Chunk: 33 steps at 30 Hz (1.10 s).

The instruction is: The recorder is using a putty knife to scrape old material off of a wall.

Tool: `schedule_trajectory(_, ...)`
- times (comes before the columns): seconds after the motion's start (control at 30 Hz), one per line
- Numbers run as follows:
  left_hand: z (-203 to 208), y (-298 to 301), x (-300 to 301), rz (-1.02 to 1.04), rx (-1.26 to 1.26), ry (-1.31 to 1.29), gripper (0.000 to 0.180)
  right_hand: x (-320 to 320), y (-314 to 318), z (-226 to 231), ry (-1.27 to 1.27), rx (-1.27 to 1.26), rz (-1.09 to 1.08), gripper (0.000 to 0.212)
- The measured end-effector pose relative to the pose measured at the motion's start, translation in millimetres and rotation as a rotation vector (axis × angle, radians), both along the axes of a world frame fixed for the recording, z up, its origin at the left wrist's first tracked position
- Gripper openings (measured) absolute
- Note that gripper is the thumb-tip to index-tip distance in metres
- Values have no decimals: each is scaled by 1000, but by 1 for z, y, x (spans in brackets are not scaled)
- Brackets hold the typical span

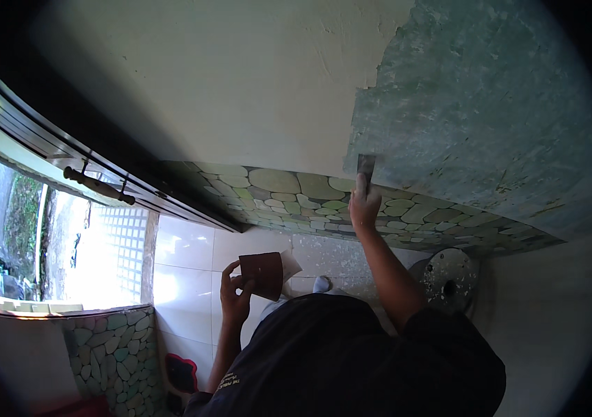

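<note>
Two-toned wall (476, 90), two things in hand

The wall spans 11 to 3 o'clock; a dark shirt (358, 361) fills 6. At 7, the left hand (234, 290) has its fingers pinching a brown container (261, 274); at 2, the right hand's (365, 208) fingers clasp a scraper (366, 163) (smallest: pale shirt lettering (229, 382), 7 o'clock).

A flat grey scraper (366, 164), gripped in the right hand (364, 207), points blade-first away from the person at the grey-green wall patch (476, 104); the left hand (235, 290) holds a brown, pot-like container (261, 274).
</note>
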<state>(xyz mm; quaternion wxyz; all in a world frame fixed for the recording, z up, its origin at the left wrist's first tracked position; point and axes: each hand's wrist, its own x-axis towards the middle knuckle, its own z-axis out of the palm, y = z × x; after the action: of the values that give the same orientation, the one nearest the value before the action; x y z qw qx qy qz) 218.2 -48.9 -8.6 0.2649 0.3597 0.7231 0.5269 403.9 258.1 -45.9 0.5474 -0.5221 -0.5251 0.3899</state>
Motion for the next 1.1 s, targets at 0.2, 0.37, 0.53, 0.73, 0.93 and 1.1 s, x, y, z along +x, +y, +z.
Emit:
schedule_trajectory(0.2, 4, 4, -1, -26, -7, 8, 49, 16, -50, -41, -239, -131, 34, 55)
schedule_trajectory(0.37, 2, 3, 1, -38, 2, 90, 50, 1, 4, 7, -106, -70, -35, 54)
schedule_trajectory(0.53, 2, 4, 3, -57, -25, 90, 53, 13, -13, -19, -176, -110, 12, 51)
schedule_trajectory(0.73, -5, -2, 6, 15, -11, -64, 54, 33, -52, -65, -327, -183, -13, 53)
schedule_trajectory(0.93, -5, -4, 7, -8, -29, -22, 54, 37, -39, -82, -367, -135, 0, 56)
schedule_trajectory(1.1, -7, -5, 6, 2, -1, -56, 55, 19, -38, -90, -398, -44, -71, 60)
